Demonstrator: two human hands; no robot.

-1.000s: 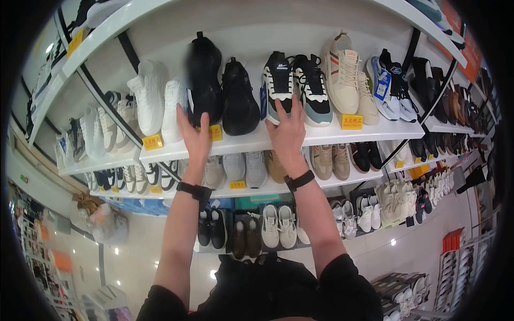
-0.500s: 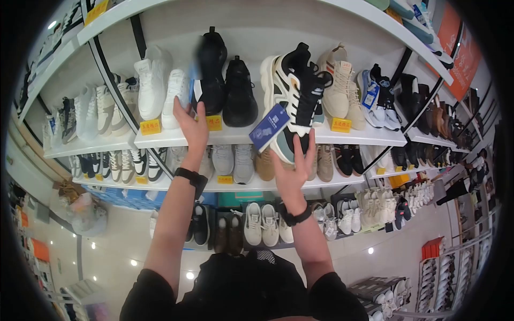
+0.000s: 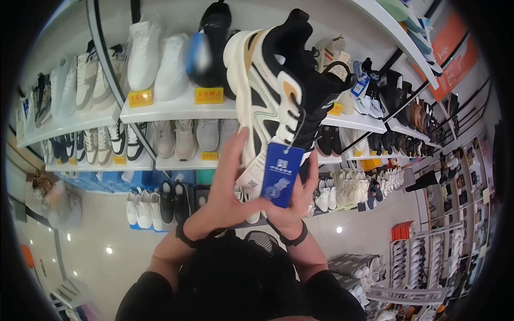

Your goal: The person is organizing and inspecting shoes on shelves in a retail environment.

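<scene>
Both hands hold one big shoe (image 3: 273, 91). The left hand (image 3: 233, 187) and right hand (image 3: 294, 206) each have a tight grip under it. A blue tag (image 3: 281, 174) hangs between them.

Both forearms rise from the 6 o'clock edge and meet at centre. The left hand (image 3: 231, 184) is raised with fingers curled in a grip, thumb pointing toward 12 o'clock. The right hand (image 3: 295, 200) cups from 4 o'clock, fingers wrapped. Each wrist wears a dark band.
</scene>
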